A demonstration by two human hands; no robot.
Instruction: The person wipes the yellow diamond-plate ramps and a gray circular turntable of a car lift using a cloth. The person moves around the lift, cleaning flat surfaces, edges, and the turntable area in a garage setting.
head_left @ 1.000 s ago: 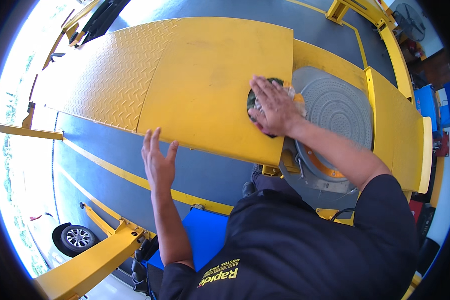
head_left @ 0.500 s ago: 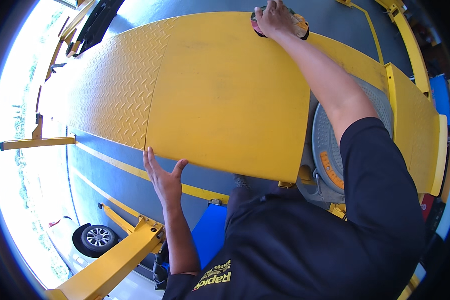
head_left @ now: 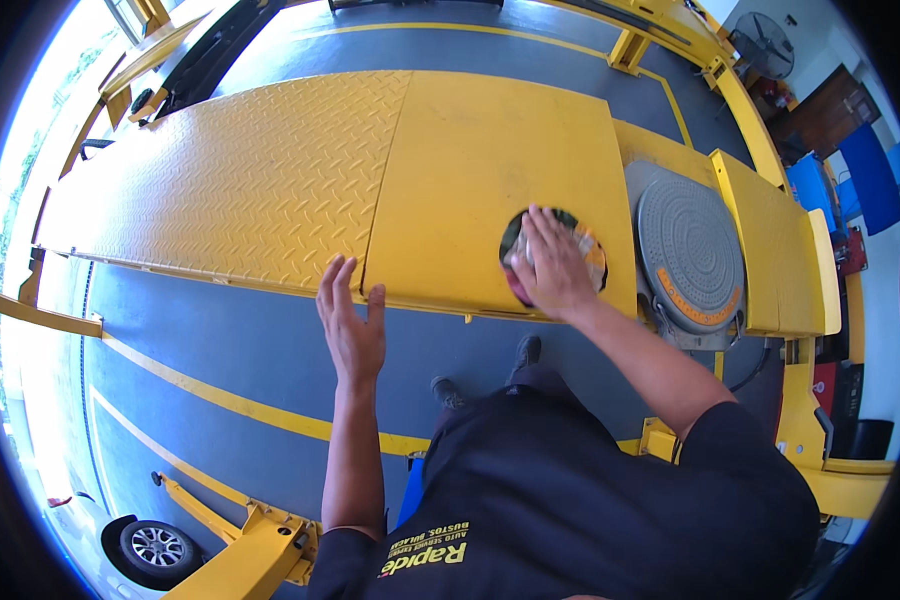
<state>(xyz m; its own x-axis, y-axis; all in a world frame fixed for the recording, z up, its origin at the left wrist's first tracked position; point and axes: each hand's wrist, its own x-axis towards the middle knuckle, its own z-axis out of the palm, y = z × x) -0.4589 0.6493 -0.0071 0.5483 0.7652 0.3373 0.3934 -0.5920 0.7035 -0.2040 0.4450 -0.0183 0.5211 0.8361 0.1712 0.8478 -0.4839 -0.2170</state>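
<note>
Nearest in, the left hand (head_left: 355, 340) is spread wide at the near edge of the yellow platform (head_left: 480, 150), nothing showing in it; whether it touches is hard to call. Just beyond, the right hand (head_left: 557, 268) lies flat, thumb apart, over the multicoloured cloth (head_left: 597, 263) on the smooth section. Even palm pressure and overlapping strokes would serve best here, right out to the far edge!

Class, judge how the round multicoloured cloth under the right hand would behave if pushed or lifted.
The cloth probably flops when lifted, being apparently soft patchwork fabric. It likely slides easily, as the yellow platform beneath looks smooth.
</note>
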